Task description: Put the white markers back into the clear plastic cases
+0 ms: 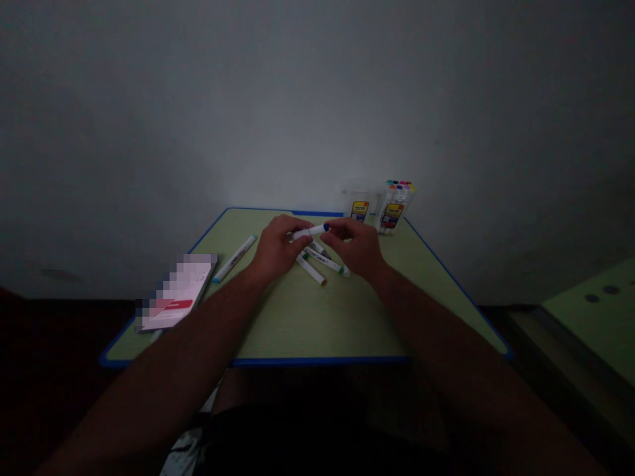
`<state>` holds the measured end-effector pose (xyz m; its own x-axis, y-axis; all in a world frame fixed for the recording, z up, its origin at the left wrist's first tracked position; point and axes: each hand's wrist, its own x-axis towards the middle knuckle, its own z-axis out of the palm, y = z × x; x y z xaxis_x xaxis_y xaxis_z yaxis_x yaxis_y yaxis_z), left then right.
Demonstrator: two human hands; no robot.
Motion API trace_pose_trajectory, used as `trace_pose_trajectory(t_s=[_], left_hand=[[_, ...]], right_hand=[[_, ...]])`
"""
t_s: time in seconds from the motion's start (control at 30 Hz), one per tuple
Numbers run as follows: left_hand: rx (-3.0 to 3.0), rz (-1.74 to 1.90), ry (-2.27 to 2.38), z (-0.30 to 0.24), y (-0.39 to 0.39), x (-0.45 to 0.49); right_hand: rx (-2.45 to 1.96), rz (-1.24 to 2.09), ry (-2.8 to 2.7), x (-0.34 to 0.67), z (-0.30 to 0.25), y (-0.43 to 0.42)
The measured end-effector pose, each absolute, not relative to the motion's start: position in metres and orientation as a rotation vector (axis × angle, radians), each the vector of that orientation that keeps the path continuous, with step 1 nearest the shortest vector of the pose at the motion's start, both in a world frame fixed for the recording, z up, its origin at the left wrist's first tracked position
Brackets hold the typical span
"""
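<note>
A white marker (310,232) with a dark blue end is held nearly level above the table. My left hand (280,246) is closed around its body. At the blue cap (326,227), the thumb and fingers of my right hand (358,243) pinch from the right. Below my hands lie several loose markers, among them a white marker with a brown end (312,271) and a white marker with green ends (325,260). Part of this pile is hidden by my hands. Left of my left hand rests a marker with light blue ends (235,259).
On the pale green, blue-edged table (317,330), a clear marker case (358,198) stands at the back right. Beside it, another clear case (394,210) holds several markers with coloured ends. A lit tablet or phone (181,291) lies at the left edge. A wall rises behind.
</note>
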<state>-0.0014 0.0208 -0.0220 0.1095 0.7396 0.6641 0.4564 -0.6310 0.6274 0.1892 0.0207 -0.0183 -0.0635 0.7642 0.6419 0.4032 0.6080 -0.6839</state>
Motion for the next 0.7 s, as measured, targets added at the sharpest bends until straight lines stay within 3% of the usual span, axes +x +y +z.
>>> trace_pose_trajectory(t_s=[0.7], left_hand=[[2.108, 1.385, 1.426, -0.021, 0.019, 0.0]], right_hand=[[-0.903, 0.847, -1.263, 0.22, -0.019, 0.052]])
